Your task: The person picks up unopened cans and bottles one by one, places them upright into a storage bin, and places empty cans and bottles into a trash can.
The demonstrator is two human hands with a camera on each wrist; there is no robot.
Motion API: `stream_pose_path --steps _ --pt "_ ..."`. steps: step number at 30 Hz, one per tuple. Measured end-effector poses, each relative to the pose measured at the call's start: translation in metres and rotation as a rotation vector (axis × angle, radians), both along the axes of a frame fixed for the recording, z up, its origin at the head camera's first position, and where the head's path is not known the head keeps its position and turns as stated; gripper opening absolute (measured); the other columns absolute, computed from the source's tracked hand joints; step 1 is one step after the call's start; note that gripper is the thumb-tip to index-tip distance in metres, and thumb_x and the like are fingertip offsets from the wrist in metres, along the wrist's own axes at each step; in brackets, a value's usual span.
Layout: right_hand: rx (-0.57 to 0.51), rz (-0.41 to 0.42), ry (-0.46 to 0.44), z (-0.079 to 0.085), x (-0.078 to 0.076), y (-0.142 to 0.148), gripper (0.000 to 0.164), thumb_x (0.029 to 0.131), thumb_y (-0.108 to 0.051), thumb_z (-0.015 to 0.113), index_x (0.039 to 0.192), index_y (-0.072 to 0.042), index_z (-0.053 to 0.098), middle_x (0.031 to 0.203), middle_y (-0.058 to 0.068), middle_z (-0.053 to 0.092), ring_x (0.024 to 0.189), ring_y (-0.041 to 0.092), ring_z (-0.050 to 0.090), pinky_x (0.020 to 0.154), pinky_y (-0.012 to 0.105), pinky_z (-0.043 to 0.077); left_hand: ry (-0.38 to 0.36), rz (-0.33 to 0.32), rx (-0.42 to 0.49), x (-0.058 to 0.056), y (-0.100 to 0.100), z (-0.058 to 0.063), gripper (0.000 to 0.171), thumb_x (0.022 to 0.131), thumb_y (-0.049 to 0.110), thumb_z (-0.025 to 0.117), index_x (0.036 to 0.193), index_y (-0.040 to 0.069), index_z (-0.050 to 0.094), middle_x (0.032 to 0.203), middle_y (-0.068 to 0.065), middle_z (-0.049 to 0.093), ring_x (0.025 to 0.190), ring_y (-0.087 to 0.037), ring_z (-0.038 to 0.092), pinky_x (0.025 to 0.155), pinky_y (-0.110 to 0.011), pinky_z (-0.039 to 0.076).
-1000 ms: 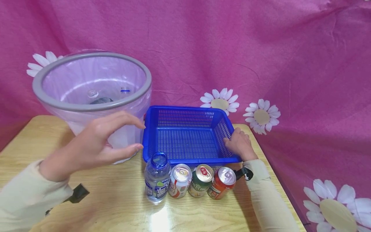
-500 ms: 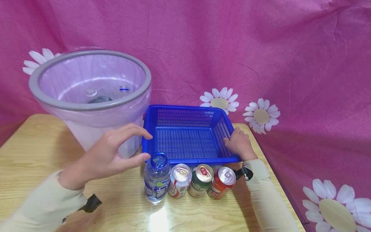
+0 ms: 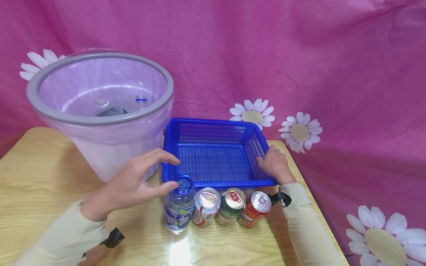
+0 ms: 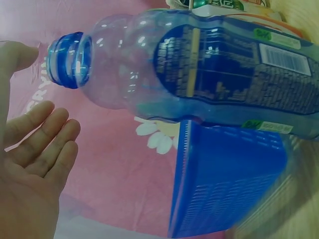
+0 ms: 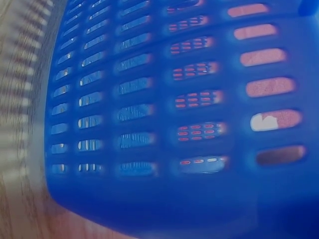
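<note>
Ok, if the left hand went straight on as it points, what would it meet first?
Most likely the bottle, at its blue neck. The left wrist view shows a gap; depth is unclear, so the left hand might pass over.

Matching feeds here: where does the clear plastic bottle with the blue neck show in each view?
Head: clear plastic bottle with blue neck, upright, below and slightly left of centre.
Left wrist: across the upper part, neck toward the picture's left.
Right wrist: not visible.
Shared landmark: blue perforated plastic basket, in all three.
</note>
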State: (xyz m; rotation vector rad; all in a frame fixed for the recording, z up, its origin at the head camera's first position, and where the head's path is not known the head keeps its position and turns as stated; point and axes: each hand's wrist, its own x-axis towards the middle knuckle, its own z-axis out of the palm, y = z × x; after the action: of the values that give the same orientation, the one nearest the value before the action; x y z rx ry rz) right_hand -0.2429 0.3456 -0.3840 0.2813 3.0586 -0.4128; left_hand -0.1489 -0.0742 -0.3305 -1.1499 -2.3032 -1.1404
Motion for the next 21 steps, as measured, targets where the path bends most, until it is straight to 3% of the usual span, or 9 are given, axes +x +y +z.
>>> stream_pose_path --steps 10,21 --pt "-0.001 0.014 0.006 0.002 0.000 -0.002 0.058 0.100 -0.032 0.054 0.129 0.016 0.040 0.121 0.038 0.054 0.112 0.052 0.053 0.097 0.063 0.048 -0.127 -0.034 -0.011 0.001 0.003 -0.021 0.061 0.078 0.027 0.087 0.131 0.012 0.062 0.127 0.001 0.071 0.118 -0.017 0.065 0.103 -0.040 0.055" --pt "-0.007 0.003 -0.003 -0.001 0.000 -0.001 0.058 0.100 -0.032 0.053 0.130 0.014 0.039 0.120 0.037 0.054 0.111 0.050 0.053 0.098 0.063 0.049 -0.244 -0.045 0.039 0.006 0.020 -0.039 0.070 0.078 0.031 0.088 0.139 0.017 0.057 0.136 0.003 0.066 0.125 -0.016 0.062 0.108 -0.044 0.053"
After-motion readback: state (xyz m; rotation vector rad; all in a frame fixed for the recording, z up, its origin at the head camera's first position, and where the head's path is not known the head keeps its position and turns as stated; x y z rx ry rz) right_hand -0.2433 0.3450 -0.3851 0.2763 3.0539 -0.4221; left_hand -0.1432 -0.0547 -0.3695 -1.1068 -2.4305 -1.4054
